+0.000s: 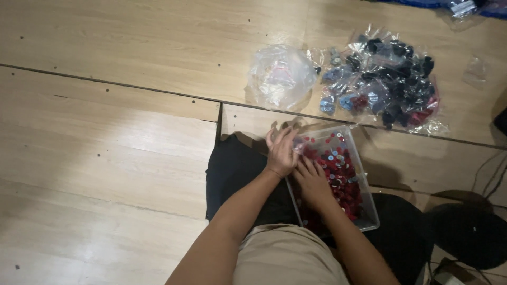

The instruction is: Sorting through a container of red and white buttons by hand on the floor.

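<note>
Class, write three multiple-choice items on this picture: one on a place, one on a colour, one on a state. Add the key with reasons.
1. Where is the clear tray?
A. on the person's lap
B. on a shelf
C. beyond the bags

2. Most small pieces in it are:
A. yellow
B. red
C. white

3. The right hand is:
A. raised overhead
B. resting in the tray
C. gripping a bag

Key: A, it sits over the legs; B, red dominates; B, it lies on the pieces, beside the left hand at the tray's edge.

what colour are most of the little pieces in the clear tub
Mostly red pieces, a few blue, in the tub; the head view shows it.
</note>
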